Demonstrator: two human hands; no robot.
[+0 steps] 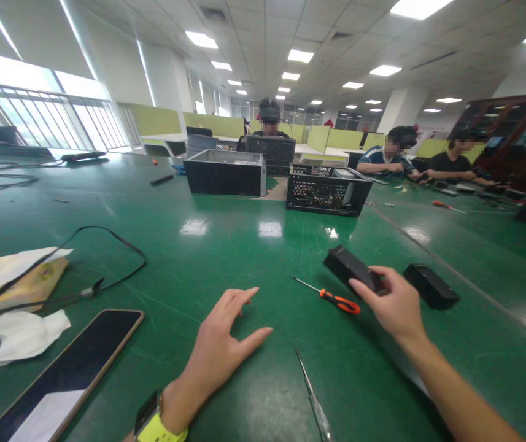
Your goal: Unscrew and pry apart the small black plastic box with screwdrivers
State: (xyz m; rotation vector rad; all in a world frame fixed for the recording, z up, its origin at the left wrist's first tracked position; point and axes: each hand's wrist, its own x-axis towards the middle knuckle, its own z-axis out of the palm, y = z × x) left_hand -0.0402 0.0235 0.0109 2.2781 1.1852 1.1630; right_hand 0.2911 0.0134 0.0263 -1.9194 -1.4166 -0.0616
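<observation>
My right hand [394,301] grips the near end of a black rectangular box [349,266], thumb on one side and fingers on the other, tilted above the green table. Just left of that hand lies an orange-and-black screwdriver [336,299], its shaft pointing left. A second black box [431,285] rests on the table to the right of my right hand. My left hand [226,337] is empty, with thumb and fingers apart over the table. Between my hands, nearer to me, is a thin screwdriver with a clear handle [315,405].
A phone [73,368], crumpled tissue [30,334], a yellow packet [18,279] and a black cable [124,242] lie at the left. Two computer cases [226,175] [324,193] stand farther back. Several people sit across the table. Another screwdriver [447,206] lies far right.
</observation>
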